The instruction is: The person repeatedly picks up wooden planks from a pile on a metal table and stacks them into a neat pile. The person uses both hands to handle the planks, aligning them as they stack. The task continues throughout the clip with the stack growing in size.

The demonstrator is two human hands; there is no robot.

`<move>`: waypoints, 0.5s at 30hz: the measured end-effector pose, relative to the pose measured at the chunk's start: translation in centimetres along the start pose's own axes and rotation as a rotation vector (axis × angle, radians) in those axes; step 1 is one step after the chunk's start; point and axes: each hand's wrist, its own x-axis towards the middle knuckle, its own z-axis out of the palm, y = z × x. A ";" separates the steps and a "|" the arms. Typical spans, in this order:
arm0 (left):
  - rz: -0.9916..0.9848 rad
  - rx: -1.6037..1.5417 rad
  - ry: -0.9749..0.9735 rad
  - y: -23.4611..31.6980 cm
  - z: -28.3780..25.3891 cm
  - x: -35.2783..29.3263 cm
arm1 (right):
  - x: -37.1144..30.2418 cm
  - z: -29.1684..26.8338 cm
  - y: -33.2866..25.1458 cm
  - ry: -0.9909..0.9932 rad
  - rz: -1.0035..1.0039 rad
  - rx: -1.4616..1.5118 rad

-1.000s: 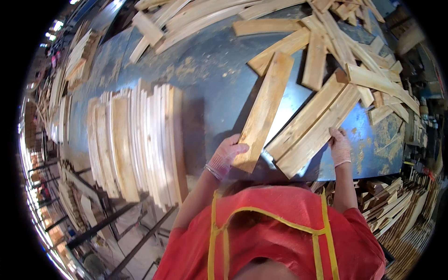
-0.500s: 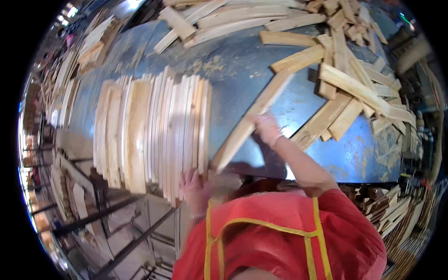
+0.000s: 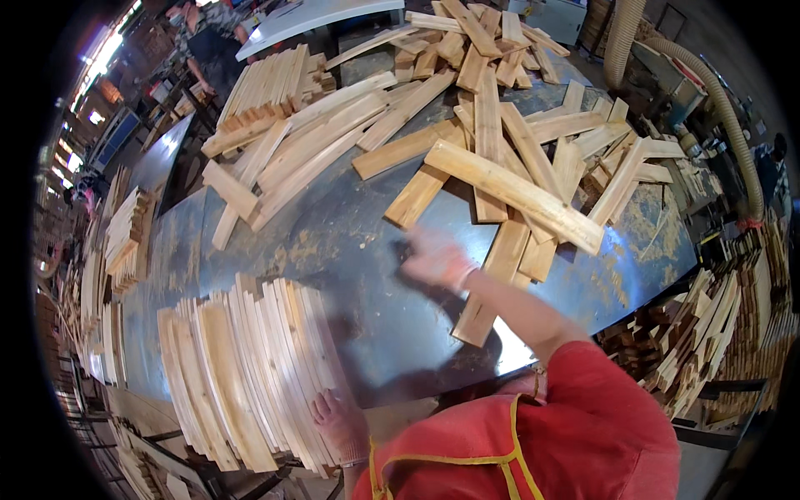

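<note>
A row of pale wooden boards stands on edge, packed side by side, at the near left of the metal table. My left hand, in a pale glove, rests against the right end of this row with its fingers apart. Over the middle of the table is my right hand, gloved too and smeared by motion; its fingers are not clear, and no board shows in it. Just beyond it lies the tip of a yellowish board. A longer board lies across others to the right.
A jumbled heap of boards covers the table's far right. Stacked boards sit at the far left, near a standing person. A ribbed hose hangs at right. More boards are piled below the table's right edge.
The board my right hand held has left it; that hand has moved away toward the heap. My left hand stays at the row's end. The view has swung up and right.
</note>
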 end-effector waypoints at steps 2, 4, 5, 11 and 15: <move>0.093 -0.004 -0.028 1.0 0.0 0.4 | 1.9 -8.4 7.3 0.180 -0.021 -0.483; 0.243 -0.154 -0.076 2.6 3.9 2.4 | -0.7 -11.6 18.8 0.397 0.038 -0.686; 0.262 -0.229 -0.120 4.7 2.9 2.7 | -1.7 -13.1 19.8 0.236 0.160 -0.683; 0.122 -1.396 -0.691 22.0 -1.7 7.9 | -2.2 -11.9 20.2 -0.172 0.162 0.438; -0.267 -2.530 -1.386 25.2 -2.6 10.1 | 6.0 -12.5 21.6 0.092 0.087 0.271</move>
